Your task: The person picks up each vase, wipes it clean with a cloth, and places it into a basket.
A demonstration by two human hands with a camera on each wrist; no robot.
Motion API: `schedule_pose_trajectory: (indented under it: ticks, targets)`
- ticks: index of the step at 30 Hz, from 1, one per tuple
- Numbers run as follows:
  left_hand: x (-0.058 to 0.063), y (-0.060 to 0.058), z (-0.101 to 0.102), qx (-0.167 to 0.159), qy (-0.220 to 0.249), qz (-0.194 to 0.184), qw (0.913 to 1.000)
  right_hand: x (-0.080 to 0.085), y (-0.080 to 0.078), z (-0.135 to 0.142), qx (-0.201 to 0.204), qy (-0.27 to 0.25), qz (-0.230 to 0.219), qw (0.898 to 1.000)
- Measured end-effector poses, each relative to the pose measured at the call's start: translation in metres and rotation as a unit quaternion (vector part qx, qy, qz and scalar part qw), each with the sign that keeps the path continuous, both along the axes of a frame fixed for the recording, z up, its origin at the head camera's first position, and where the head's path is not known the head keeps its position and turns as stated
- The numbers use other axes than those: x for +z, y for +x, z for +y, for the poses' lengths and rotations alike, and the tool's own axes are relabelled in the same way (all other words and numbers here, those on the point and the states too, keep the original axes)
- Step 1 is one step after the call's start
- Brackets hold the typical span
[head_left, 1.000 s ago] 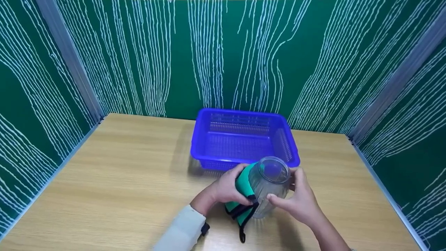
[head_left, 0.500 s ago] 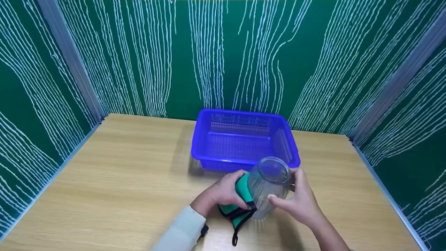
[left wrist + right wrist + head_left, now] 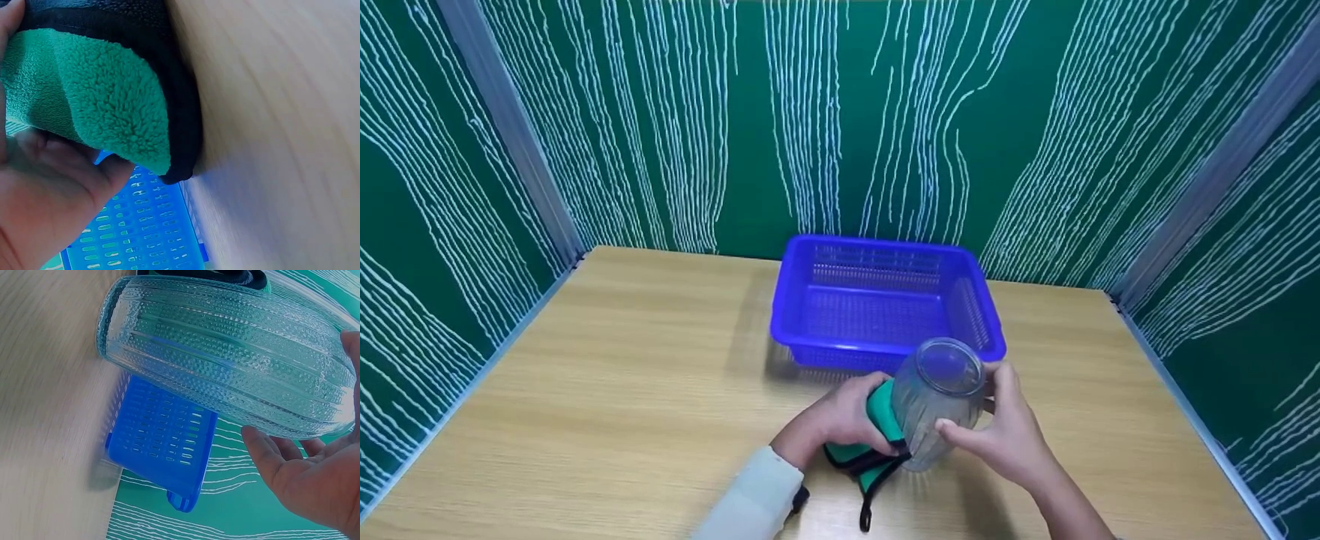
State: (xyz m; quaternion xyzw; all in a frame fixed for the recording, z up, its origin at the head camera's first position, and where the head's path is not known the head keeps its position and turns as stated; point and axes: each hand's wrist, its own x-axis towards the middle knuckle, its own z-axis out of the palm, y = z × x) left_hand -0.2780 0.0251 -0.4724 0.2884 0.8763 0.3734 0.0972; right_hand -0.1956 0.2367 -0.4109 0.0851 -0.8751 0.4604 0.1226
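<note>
My right hand [image 3: 1009,435] grips a clear glass jar [image 3: 934,412] by its right side, thumb on the near face. The jar leans with its round mouth up; ribs and a dotted texture run along its wall in the right wrist view. Against the jar's left side, my left hand [image 3: 847,412] holds a green cloth [image 3: 885,409] with black edging, fingers curled round it. A corner of the cloth with a black loop hangs below that hand. Fluffy green pile [image 3: 112,95] shows up close in the left wrist view.
Just behind the jar stands a blue perforated plastic basket [image 3: 847,345] on the wooden table [image 3: 645,390]. Green walls [image 3: 750,150] with wavy white lines enclose the table at the back and sides. A small dark object [image 3: 800,499] shows beside the left sleeve.
My left hand and the cloth have slid a little down the jar's left side, and the hanging corner has shifted left. The right hand and jar have stayed nearly still.
</note>
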Motion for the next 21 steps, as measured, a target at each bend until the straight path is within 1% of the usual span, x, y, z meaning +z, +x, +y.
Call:
schedule_pose_trajectory:
  ticks: [7, 13, 15, 17, 20, 21]
  targets:
    - [0.0, 0.0, -0.002, -0.019, 0.021, 0.003, 0.9996, 0.005, -0.001, 0.002, 0.011, 0.005, -0.014, 1.0]
    - [0.005, -0.001, -0.007, -0.028, 0.023, -0.005, 0.9993, 0.025, 0.01, -0.007, 0.009, 0.014, -0.027, 0.999]
    - [0.006, -0.002, -0.008, -0.029, 0.031, -0.013, 0.999, 0.03, 0.013, -0.01, 0.007, 0.018, -0.028, 0.999]
    - [0.008, -0.002, -0.009, -0.029, 0.05, -0.028, 0.998, 0.03, 0.013, -0.01, 0.007, 0.017, -0.032, 0.999]
    - [0.012, -0.001, -0.009, -0.026, 0.093, -0.062, 0.9934, 0.024, 0.01, -0.006, 0.006, 0.018, -0.04, 0.999]
    - [0.014, 0.0, -0.009, -0.024, 0.105, -0.068, 0.9918, 0.02, 0.008, -0.004, 0.006, 0.019, -0.041, 0.999]
